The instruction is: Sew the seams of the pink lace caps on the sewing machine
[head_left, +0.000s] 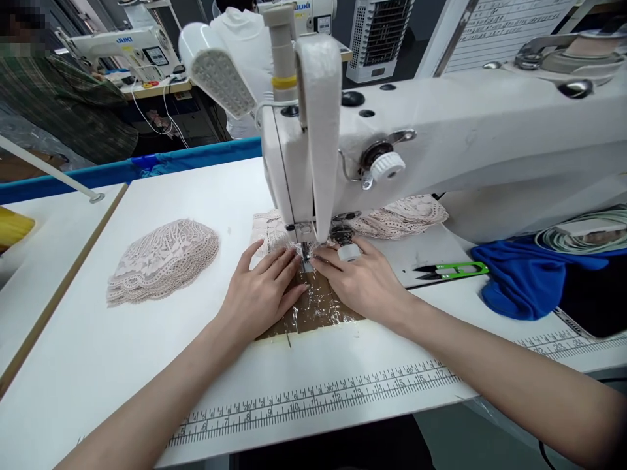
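Observation:
My left hand [264, 287] lies flat with its fingers spread, left of the presser foot [305, 253] of a white sewing machine [431, 124]. A beige lace piece [267, 230] shows at and behind these fingertips. To the right of the foot, my right hand [365, 281] rests with its fingers stretched toward the needle area; its thumb is hidden. Between the hands, a brown plate [321, 303] under clear, shiny film lies on the table. What sits right beneath the fingertips is mostly covered.
Stacked beige lace pieces [164, 261] lie at the left, and more lace [401, 217] behind the machine head. Green thread snips [453, 269], a blue cloth [519, 274] and a phone-like dark device [595, 294] are at the right. A printed ruler [313, 401] runs along the front edge. Two people sit beyond.

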`<action>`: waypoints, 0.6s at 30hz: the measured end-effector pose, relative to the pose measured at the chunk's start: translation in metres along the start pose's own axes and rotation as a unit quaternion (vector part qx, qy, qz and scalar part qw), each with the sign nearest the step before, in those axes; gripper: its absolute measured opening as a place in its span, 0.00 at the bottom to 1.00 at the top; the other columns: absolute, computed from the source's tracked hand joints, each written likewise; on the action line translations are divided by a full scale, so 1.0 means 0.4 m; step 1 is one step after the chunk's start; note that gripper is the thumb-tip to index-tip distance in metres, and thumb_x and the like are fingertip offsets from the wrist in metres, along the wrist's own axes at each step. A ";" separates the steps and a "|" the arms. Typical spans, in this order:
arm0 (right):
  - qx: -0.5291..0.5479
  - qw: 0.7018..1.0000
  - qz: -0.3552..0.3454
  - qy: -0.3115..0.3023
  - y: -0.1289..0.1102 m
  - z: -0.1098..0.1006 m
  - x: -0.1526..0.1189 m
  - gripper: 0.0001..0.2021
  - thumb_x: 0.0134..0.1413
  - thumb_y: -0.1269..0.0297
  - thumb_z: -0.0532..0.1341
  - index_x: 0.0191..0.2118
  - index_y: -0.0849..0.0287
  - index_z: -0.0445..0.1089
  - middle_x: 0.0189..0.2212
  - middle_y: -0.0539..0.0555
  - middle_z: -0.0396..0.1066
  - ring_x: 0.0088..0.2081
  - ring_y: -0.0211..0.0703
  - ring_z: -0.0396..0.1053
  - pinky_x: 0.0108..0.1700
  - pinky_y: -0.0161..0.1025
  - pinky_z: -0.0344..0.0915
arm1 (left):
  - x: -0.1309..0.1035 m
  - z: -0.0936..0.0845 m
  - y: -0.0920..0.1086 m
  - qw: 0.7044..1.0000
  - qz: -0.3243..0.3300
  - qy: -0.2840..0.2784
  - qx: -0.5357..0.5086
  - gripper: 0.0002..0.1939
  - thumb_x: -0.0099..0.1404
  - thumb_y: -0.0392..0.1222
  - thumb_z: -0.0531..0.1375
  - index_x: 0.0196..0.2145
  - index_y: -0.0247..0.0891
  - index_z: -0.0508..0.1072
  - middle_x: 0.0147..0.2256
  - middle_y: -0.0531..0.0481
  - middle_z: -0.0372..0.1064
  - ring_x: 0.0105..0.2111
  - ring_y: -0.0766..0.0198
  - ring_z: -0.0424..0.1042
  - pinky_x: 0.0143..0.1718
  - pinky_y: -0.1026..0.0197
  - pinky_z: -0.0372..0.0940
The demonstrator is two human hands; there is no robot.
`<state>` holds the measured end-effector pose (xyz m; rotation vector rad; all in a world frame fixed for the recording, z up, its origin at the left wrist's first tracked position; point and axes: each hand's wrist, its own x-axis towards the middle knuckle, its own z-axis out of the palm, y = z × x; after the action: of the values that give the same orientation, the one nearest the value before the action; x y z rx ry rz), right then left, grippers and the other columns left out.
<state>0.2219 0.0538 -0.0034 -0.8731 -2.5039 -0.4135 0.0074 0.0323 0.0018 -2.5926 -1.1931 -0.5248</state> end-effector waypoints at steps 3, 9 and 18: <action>-0.004 1.000 0.008 -0.002 0.004 -0.006 -0.001 0.15 0.58 0.78 0.52 0.42 0.61 0.75 0.42 0.55 0.77 0.42 0.47 0.69 0.55 0.51 0.59 | 0.002 -0.001 -0.001 1.000 -0.001 0.003 0.001 0.19 0.70 0.47 0.54 0.53 0.36 0.71 0.51 0.41 0.72 0.52 0.52 0.71 0.60 0.40 0.55; -0.008 1.000 0.025 -0.001 0.005 -0.023 0.001 0.15 0.57 0.79 0.53 0.38 0.61 0.76 0.38 0.56 0.77 0.40 0.46 0.70 0.55 0.50 0.60 | 0.000 -0.004 -0.018 1.000 -0.008 0.002 0.021 0.20 0.70 0.45 0.54 0.54 0.33 0.69 0.53 0.43 0.71 0.55 0.54 0.68 0.59 0.46 0.57; 0.076 0.997 0.026 -0.004 -0.014 -0.029 0.002 0.19 0.54 0.82 0.52 0.47 0.64 0.72 0.41 0.56 0.77 0.41 0.44 0.72 0.51 0.46 0.64 | -0.014 -0.032 0.022 0.998 -0.004 -0.005 0.061 0.13 0.69 0.43 0.55 0.43 0.32 0.74 0.36 0.42 0.75 0.35 0.55 0.73 0.38 0.51 0.67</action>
<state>0.2215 0.0452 0.0061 -0.8795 -2.4756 -0.1999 0.0081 0.0182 0.0106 -2.4921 -1.2005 -0.4273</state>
